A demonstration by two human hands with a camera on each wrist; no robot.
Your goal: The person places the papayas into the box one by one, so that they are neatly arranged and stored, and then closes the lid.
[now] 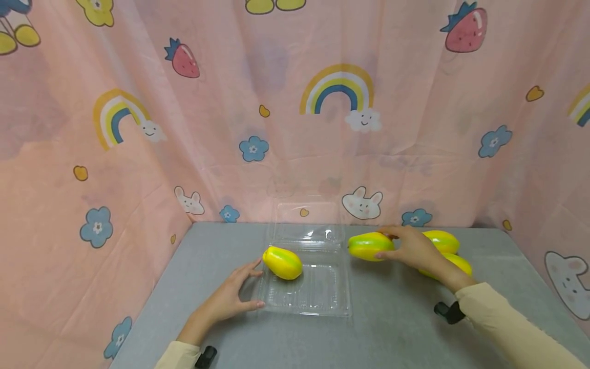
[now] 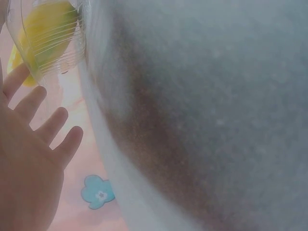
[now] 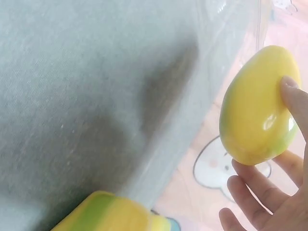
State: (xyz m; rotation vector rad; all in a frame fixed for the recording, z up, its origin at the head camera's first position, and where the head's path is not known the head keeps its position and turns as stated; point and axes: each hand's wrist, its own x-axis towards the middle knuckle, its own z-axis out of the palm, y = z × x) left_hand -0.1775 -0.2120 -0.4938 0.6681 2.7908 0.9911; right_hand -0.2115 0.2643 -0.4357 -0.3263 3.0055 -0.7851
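My right hand (image 1: 412,248) grips a glossy yellow papaya with a green streak (image 1: 366,246), thumb on one side and fingers on the other. In the right wrist view this papaya (image 3: 257,106) is held above the table. A clear plastic clamshell box (image 1: 322,302) stands in the middle with its lid raised at the back. Another papaya (image 1: 283,264) lies in the left part of its base. My left hand (image 1: 230,292) is at the box's left edge, thumb and fingers spread apart. In the left wrist view its fingertips (image 2: 37,94) are right by the box wall.
Two more papayas (image 1: 441,241) lie at the back right of the grey table (image 1: 387,328), partly behind my right hand and wrist. A pink patterned curtain (image 1: 295,169) hangs along the table's back edge and sides.
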